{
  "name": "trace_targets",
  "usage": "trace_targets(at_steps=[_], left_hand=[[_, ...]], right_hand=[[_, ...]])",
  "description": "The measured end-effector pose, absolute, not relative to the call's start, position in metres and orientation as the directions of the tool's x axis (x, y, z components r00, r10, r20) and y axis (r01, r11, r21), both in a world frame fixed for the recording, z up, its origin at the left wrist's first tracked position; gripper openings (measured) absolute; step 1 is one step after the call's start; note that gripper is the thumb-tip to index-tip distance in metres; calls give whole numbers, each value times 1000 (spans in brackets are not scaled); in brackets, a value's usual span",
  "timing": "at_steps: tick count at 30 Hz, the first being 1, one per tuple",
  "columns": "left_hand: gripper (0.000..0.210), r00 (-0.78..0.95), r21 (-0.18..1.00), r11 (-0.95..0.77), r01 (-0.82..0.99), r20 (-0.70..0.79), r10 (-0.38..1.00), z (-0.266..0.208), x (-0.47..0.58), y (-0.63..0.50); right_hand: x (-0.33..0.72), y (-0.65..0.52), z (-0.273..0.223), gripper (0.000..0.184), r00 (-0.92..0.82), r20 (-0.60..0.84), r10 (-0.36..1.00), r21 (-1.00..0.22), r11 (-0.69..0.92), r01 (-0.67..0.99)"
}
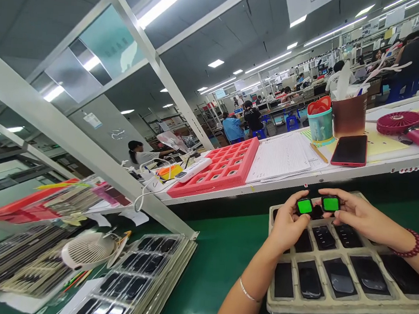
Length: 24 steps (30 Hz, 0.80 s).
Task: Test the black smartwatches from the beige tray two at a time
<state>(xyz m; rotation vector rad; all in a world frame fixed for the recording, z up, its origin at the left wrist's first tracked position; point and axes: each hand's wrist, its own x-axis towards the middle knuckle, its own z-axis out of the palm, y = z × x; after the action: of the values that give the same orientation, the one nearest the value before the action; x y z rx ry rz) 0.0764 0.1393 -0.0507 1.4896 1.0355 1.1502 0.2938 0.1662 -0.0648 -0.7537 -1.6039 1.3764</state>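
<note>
Head view: from where I stand, the person has both hands raised over the far edge of a beige compartment tray (302,308) on the green table (204,276). The left hand (286,224) is closed on a small dark device with a lit green screen (304,206), thumb below and fingers above. The right hand (361,218) pinches a second green-screened device (330,203) the same way. The two devices sit side by side, near each other but apart, screens towards the wearer. Below them, dark pieces lie in the tray's compartments, the row along its near edge showing plainly. A silver bangle (248,290) circles the left forearm, a dark red bead bracelet (409,243) the right wrist.

Left of the tray, a stack of clear trays (182,260) holds more dark pieces, and a white fan (87,250) is just beyond its left edge. On the white shelf (275,184) above the table, a pink foam tray (249,160) lies towards the left end, papers (284,155) beside it, and a phone (349,150) rests near the front edge, before a teal cup (321,126).
</note>
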Motion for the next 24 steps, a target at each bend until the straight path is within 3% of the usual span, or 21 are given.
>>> trace_targets(at_steps=[3, 7, 16, 24], left_hand=[[66, 218, 990, -142, -20, 143, 965, -51, 74, 142], [73, 257, 992, -100, -81, 118, 959, -51, 73, 144], [81, 335, 987, -108, -118, 142, 931, -52, 75, 141], [77, 332, 991, -126, -53, 136, 933, -53, 74, 140]], right_hand=[[297, 171, -67, 69, -422, 157, 893, -984, 104, -145], [300, 173, -66, 68, -472, 86, 878, -983, -2, -182], [304, 170, -61, 57, -552, 162, 818, -985, 163, -47], [302, 169, -61, 55, -545, 166, 822, -984, 177, -32]])
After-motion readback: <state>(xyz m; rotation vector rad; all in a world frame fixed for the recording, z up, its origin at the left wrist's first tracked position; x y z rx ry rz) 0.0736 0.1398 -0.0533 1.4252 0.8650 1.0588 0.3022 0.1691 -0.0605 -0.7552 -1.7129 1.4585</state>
